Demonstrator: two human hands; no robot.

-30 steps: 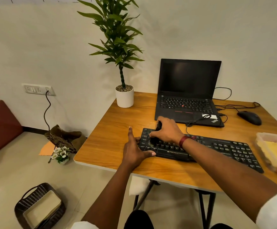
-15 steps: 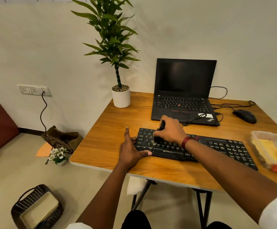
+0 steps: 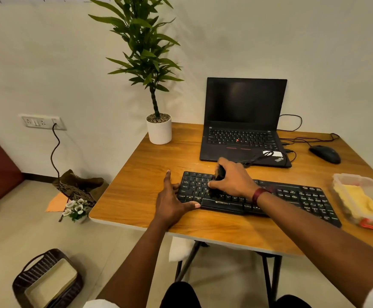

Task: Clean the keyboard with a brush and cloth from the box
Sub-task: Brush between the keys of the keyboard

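Your right hand point(image 3: 234, 178) grips a dark brush point(image 3: 220, 173) on the flat black keyboard point(image 3: 292, 194); your left hand point(image 3: 172, 201) lies open, steadying its edge on the wood-grain surface point(image 3: 141, 174).

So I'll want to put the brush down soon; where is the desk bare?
Bare wood lies between the plant pot, the laptop and the keyboard, and along the near edge of the table. The right side is crowded: mouse, cables and the box with the cloth.

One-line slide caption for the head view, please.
Right hand brushes the black keyboard with a dark brush; left hand steadies its end.
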